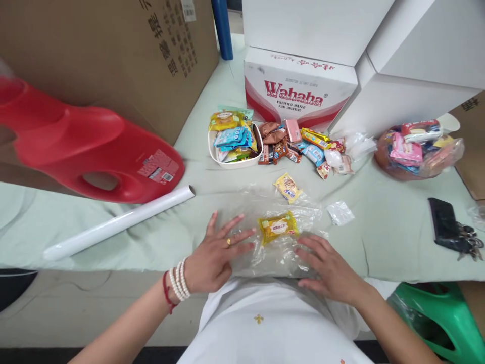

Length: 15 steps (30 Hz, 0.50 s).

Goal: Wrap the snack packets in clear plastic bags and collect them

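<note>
A clear plastic bag lies flat on the table in front of me. On it rests a yellow-wrapped snack. My left hand, with a ring and bracelets, lies on the bag's left part, fingers spread. On the other side, my right hand touches the bag with fingers stretched out, close to the snack's right end. Neither hand grips anything. Just beyond the bag's far part is a smaller yellow packet. A small folded clear plastic piece sits to the right.
A white bowl of packets, a heap of wrapped snacks and a brown bowl line the back. Left are a red jug and a white tube; right, a black wallet with keys. Boxes stand behind.
</note>
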### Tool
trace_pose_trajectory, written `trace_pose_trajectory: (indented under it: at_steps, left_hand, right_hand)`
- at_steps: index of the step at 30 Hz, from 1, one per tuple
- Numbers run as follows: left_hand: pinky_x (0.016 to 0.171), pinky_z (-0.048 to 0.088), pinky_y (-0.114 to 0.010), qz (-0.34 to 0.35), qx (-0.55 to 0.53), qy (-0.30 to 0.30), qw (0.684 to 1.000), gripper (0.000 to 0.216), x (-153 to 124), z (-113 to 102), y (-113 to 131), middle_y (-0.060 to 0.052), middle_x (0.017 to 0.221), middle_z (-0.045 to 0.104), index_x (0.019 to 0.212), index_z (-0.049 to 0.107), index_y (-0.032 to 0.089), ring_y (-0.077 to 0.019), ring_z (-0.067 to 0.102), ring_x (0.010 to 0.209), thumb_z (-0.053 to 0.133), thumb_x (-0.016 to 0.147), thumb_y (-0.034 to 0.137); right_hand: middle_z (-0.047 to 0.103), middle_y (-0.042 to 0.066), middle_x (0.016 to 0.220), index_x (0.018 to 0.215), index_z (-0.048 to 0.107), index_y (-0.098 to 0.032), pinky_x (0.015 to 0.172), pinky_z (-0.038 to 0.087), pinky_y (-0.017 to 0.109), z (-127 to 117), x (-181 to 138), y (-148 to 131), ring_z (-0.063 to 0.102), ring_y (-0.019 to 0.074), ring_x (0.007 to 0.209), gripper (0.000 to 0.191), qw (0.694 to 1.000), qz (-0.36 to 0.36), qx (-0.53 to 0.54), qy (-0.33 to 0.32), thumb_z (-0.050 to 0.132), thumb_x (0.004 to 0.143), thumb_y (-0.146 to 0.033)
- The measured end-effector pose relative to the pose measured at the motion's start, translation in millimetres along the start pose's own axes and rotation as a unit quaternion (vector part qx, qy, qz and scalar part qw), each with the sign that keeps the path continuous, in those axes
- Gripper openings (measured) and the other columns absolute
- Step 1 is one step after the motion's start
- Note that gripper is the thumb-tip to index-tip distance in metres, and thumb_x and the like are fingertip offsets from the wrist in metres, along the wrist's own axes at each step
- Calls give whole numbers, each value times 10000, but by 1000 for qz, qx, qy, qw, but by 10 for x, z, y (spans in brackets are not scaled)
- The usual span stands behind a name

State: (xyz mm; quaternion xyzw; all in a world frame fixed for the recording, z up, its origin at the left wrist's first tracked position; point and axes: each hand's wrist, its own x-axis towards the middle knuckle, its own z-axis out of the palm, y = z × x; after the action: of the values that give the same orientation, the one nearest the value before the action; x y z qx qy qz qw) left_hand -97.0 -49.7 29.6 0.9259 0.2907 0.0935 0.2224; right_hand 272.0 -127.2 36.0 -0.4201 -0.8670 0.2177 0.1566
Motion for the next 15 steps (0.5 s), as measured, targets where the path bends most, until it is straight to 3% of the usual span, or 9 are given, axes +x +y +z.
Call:
trace_pose_trajectory:
  at_steps: [3,5,8,10,12,15]
  left_hand:
    - [1195,-169,-723,11,-15,-65,998,778,-18,95,24,-112,1618,471,1505,508,300,-414,248,1575,711,758,374]
    - [1205,-130,-720,-3,-18,-48,999,641,-12,175,4,-110,1576,529,1407,601,316,-412,279,1563,736,798,465]
    - [1246,10,-664,-60,-43,37,997,190,52,280,-30,-42,1309,741,1042,740,302,-319,457,1473,585,962,378]
    - [1239,176,-605,-131,-71,101,984,279,151,321,-54,-30,1059,797,890,719,265,-267,577,1342,474,1012,315]
    - [1152,354,-546,-224,-77,169,957,333,279,337,-89,-53,886,763,797,682,235,-269,636,1194,445,1010,333]
    - [996,469,-522,-366,-17,259,894,247,445,329,-151,-106,907,696,786,666,211,-315,612,1042,562,920,391]
  right_hand:
    - [624,155,1363,1231,657,-214,1039,505,514,81,-91,79,520,306,1305,233,1000,0,15,9,588,1010,-241]
    - [690,124,1225,1129,672,-216,972,530,439,23,5,134,597,249,1160,188,997,-2,73,16,515,1031,-181]
    - [716,74,987,1049,654,-205,850,526,336,-231,298,214,632,190,927,190,989,30,142,-1,467,1062,-236]
    - [692,50,877,976,638,-195,771,501,293,-409,539,278,629,173,825,241,985,97,144,-19,433,1072,-279]
    - [678,38,821,948,633,-190,710,467,271,-527,781,344,621,168,752,265,976,186,98,-57,412,1068,-273]
    - [706,70,903,1008,664,-185,671,416,277,-596,1116,391,636,203,799,199,948,282,-70,-127,469,1020,-224]
